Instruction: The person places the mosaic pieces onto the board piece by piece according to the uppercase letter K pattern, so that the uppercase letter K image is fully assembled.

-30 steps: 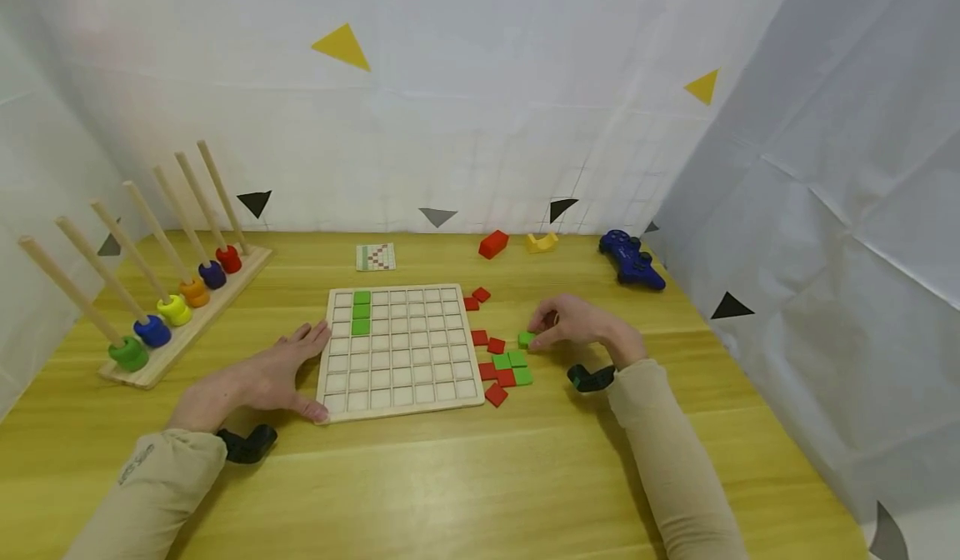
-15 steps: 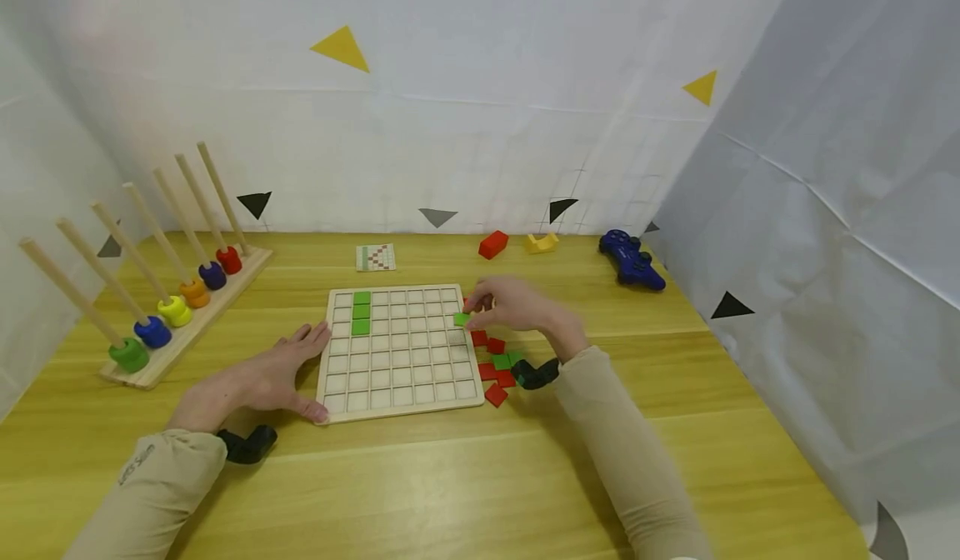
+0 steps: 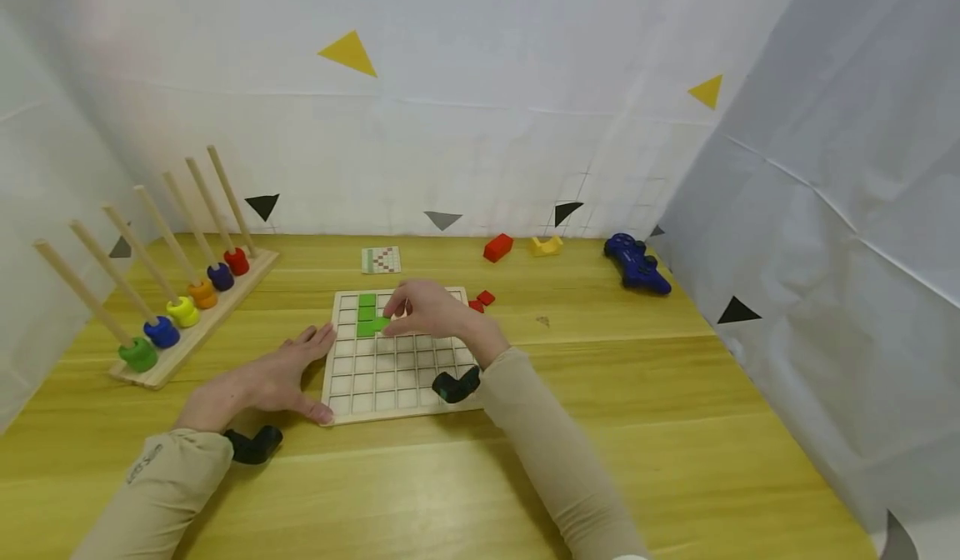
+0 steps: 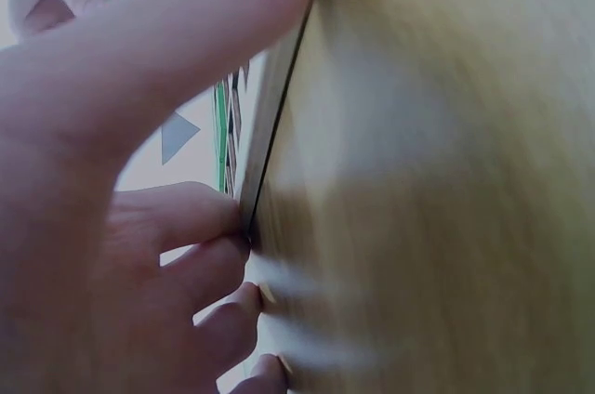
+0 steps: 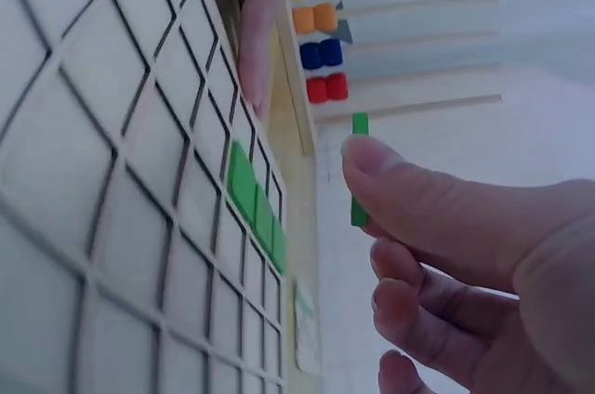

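A wooden grid board lies on the table with three green square tiles set in its second column from the left. My left hand rests at the board's left edge, fingers spread, thumb at the near corner. Over the board, my right hand pinches another green tile between thumb and fingers. The right wrist view shows this tile on edge, apart from the board. In the head view it appears just right of the lowest green tile. My right hand and forearm hide part of the board.
Several red tiles lie by the board's right edge; my right arm covers others. A peg stand with coloured rings is at left. Along the back are a pattern card, red block, yellow piece and blue game controller.
My right hand has picked up a green tile from the loose tiles and carried it left over the board. The left hand stays at the board's edge; the view has shifted slightly.
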Available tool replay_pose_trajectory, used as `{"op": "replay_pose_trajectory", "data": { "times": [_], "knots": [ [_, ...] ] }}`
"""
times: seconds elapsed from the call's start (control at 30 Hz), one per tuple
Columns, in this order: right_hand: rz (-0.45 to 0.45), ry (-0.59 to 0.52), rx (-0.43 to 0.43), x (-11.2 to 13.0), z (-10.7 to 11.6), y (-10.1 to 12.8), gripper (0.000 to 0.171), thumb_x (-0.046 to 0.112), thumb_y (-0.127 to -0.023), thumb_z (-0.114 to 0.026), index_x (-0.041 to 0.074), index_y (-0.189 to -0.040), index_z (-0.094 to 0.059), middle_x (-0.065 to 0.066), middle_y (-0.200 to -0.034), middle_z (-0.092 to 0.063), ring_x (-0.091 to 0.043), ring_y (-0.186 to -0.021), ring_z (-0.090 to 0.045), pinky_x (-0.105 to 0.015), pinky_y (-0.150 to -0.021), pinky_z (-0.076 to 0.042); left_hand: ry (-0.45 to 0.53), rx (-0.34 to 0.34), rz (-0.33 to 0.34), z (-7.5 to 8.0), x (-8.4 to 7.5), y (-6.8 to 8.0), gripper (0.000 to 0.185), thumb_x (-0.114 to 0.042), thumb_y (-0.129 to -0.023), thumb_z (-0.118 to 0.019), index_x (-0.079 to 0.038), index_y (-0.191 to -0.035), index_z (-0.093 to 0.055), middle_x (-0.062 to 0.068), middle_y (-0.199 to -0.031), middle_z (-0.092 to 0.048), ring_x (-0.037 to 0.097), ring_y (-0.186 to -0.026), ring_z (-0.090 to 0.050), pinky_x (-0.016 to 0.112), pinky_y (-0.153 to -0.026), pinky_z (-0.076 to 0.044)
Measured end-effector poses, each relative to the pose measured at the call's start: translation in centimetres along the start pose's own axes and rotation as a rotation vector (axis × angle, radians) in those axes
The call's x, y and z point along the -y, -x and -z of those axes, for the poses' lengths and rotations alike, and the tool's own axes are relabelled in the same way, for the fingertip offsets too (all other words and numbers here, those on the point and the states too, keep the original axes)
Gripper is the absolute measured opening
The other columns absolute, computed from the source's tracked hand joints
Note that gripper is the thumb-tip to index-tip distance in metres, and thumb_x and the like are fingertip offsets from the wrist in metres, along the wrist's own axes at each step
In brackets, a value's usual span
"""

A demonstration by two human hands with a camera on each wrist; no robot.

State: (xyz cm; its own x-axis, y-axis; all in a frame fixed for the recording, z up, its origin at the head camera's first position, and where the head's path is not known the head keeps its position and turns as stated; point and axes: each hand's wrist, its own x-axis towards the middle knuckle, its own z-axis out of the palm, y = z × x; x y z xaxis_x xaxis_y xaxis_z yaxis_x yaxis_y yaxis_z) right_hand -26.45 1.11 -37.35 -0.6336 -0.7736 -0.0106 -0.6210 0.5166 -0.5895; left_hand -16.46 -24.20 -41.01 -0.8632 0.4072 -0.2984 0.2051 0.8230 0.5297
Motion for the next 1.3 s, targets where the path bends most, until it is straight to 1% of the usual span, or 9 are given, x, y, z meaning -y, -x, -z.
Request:
{"op": "replay_pose_trajectory", "data": {
  "times": [0.17,0.33,0.57,0.7,0.93,1.13,1.3],
  "knots": [
    [-0.01,0.043,-0.005,0.0,-1.8,-1.2,0.027,0.023,-0.088,-0.078,0.005,-0.108,-0.075,-0.001,-0.097,-0.064,-0.013,-0.087,-0.056,-0.019,-0.075,-0.048,-0.014,-0.004,-0.01,0.0,0.1,-0.2,0.131,-0.062,-0.068,-0.083,0.002,-0.159,-0.012,0.024,-0.166,-0.003,0.053,-0.149,-0.001,0.073,-0.114,-0.01],
    [-0.042,0.088,0.003,0.0,-2.5,-1.6,0.023,0.025,-0.088,-0.079,0.011,-0.106,-0.075,0.002,-0.097,-0.064,-0.01,-0.088,-0.057,-0.018,-0.076,-0.048,-0.018,-0.012,-0.019,0.1,0.2,-0.1,0.132,-0.062,-0.068,-0.083,0.003,-0.158,-0.013,0.026,-0.165,-0.004,0.053,-0.149,-0.001,0.072,-0.115,-0.009],
    [-0.052,0.086,0.049,-0.1,-3.4,-2.1,0.023,0.026,-0.089,-0.077,0.01,-0.106,-0.073,0.003,-0.095,-0.066,-0.008,-0.084,-0.059,-0.016,-0.074,-0.048,-0.005,-0.006,-0.022,0.0,0.2,0.0,0.131,-0.061,-0.068,-0.083,0.003,-0.158,-0.013,0.025,-0.166,-0.004,0.053,-0.149,-0.001,0.073,-0.114,-0.009],
    [-0.057,0.077,0.076,-0.2,-3.9,-2.4,0.021,0.026,-0.091,-0.076,0.012,-0.105,-0.071,0.005,-0.095,-0.067,-0.006,-0.085,-0.06,-0.016,-0.076,-0.048,-0.002,-0.005,-0.017,0.0,0.2,0.0,0.131,-0.061,-0.068,-0.083,0.003,-0.158,-0.013,0.025,-0.166,-0.004,0.052,-0.149,0.0,0.072,-0.115,-0.009],
    [-0.02,0.064,0.076,-0.5,-4.4,-2.3,0.016,0.024,-0.091,-0.075,0.012,-0.1,-0.067,0.004,-0.092,-0.067,-0.007,-0.083,-0.06,-0.017,-0.073,-0.048,-0.005,-0.005,-0.023,0.0,0.2,-0.1,0.131,-0.06,-0.068,-0.083,0.004,-0.158,-0.013,0.025,-0.166,-0.004,0.051,-0.15,0.0,0.071,-0.116,-0.007],
    [0.033,0.085,0.074,-0.5,-4.2,-2.2,0.016,0.023,-0.092,-0.074,0.011,-0.098,-0.066,0.004,-0.087,-0.065,-0.008,-0.078,-0.057,-0.018,-0.07,-0.045,-0.006,-0.002,-0.024,0.1,0.2,-0.1,0.131,-0.06,-0.068,-0.083,0.004,-0.158,-0.013,0.025,-0.166,-0.003,0.051,-0.15,0.0,0.071,-0.116,-0.007],
    [0.03,0.068,0.077,-0.4,-4.2,-2.2,0.016,0.023,-0.092,-0.074,0.011,-0.098,-0.066,0.004,-0.084,-0.064,-0.008,-0.077,-0.055,-0.018,-0.068,-0.043,-0.006,0.001,-0.016,0.1,0.2,-0.1,0.131,-0.061,-0.068,-0.083,0.003,-0.158,-0.013,0.024,-0.166,-0.003,0.05,-0.15,0.0,0.071,-0.116,-0.007]
  ]
}}
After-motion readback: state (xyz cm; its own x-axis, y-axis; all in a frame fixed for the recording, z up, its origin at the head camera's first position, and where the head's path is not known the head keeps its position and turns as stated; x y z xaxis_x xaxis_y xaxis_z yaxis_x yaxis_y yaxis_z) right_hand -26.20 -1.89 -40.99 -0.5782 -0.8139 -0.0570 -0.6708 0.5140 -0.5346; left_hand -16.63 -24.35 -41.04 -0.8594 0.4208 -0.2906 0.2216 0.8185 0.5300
